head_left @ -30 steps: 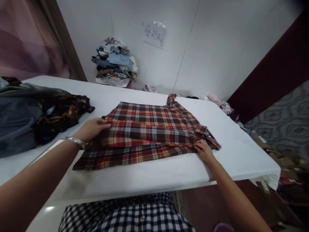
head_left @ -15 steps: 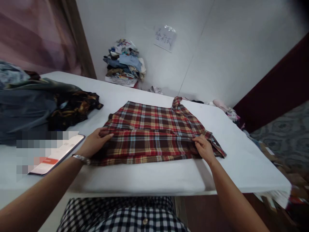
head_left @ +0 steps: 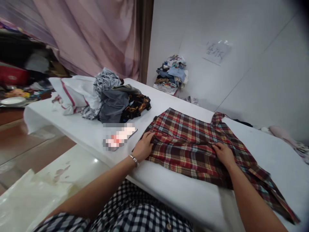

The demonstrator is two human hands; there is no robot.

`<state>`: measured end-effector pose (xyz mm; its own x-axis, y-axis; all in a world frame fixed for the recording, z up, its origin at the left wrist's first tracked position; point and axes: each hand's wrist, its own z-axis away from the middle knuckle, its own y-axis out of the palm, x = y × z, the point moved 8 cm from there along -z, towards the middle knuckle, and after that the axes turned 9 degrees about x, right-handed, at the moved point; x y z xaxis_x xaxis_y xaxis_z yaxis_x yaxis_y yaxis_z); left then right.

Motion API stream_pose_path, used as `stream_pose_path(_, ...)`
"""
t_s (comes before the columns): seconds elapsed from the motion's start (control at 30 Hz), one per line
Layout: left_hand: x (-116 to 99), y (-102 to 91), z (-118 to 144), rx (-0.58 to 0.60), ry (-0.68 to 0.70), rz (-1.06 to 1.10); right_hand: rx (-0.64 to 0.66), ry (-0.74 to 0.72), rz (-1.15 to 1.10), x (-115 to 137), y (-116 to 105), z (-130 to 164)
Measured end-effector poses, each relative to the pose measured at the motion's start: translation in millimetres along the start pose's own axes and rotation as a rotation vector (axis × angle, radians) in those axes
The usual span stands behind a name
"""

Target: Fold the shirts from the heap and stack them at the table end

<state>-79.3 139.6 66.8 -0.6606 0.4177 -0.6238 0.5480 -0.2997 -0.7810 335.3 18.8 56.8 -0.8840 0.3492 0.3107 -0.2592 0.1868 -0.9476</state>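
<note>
Both hands, left hand (head_left: 144, 147) and right hand (head_left: 223, 154), press flat on the half-folded plaid shirt (head_left: 193, 141) near the worktop's (head_left: 96, 135) front edge, gripping nothing; sleeves remain unfolded.

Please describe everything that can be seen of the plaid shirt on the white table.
The plaid shirt is woven cloth checked in red, brown, yellow and light blue. It lies flat on the white table, partly folded, one layer turned over along its near side. Its collar points toward the wall. The left hand presses its left edge; the right hand rests flat on its middle. One end trails toward the near table edge on the right.
</note>
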Motion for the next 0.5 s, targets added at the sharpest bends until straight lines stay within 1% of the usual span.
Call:
stream_pose_path(0.1,2,2.6,-2,0.039,0.006,-0.001,0.110,0.021,0.000,-4,10,1)
stream_pose_path(0.13,3,2.8,-3,0.041,0.012,0.007,0.131,0.028,-0.006,-3,10,3)
stream_pose_path(0.17,5,2.7,-3,0.038,0.020,0.018,0.120,0.038,-0.013,-1,6,5)
stream_pose_path(0.2,6,2.0,-3,0.030,0.028,0.028,0.082,0.048,-0.024,3,-1,9)
stream_pose_path(0.27,10,-0.5,-4,-0.001,0.050,0.040,-0.046,0.033,-0.068,15,-20,20)
stream_pose_path(0.33,14,-3.9,-6,-0.041,0.083,0.040,-0.183,-0.047,-0.115,31,-37,39)
stream_pose_path(0.37,16,-5.3,-7,-0.057,0.096,0.035,-0.228,-0.103,-0.123,40,-40,50)
stream_pose_path(0.43,19,-7.2,-9,-0.075,0.106,0.011,-0.241,-0.198,-0.106,55,-36,74)
stream_pose_path(0.5,20,-8.5,-11,-0.071,0.097,-0.032,-0.163,-0.238,-0.069,61,-21,97)
